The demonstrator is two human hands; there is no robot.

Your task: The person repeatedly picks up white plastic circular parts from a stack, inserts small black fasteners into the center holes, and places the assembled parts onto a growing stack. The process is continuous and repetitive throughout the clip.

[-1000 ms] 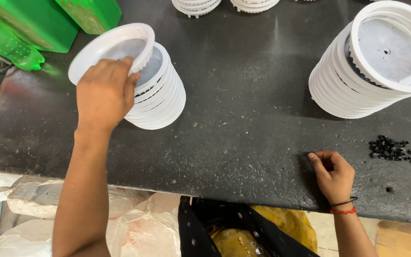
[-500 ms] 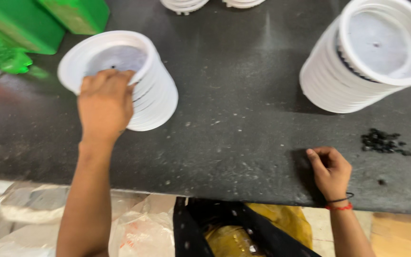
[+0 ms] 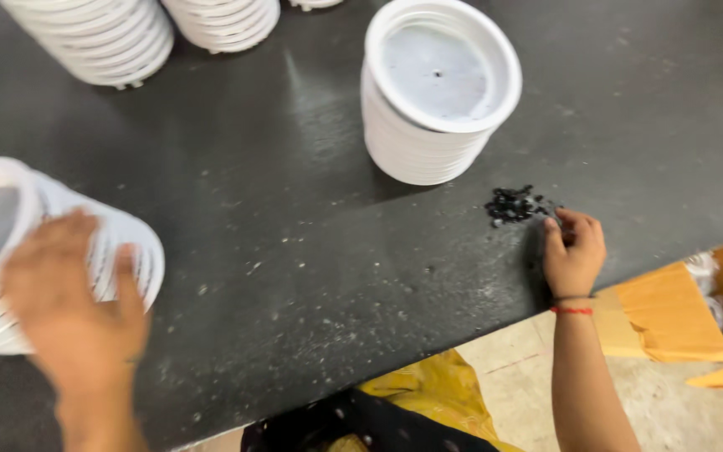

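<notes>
The right hand [image 3: 575, 255] rests near the front edge of the dark tabletop [image 3: 311, 209], fingers curled and pinched together; whether it pinches a piece I cannot tell. The pile of small black pieces [image 3: 514, 204] lies just beside it, up and to the left of the fingertips, and this hand is much nearer to it than the other. Behind the pile stands an upright stack of white lids [image 3: 437, 92]. The left hand [image 3: 69, 310], blurred, is spread over another white stack [image 3: 10, 251], which lies tilted on its side, long axis running left to right. Between the two hands the tabletop gives wide room. Two more stacks [image 3: 102, 33] stand at the far edge.
</notes>
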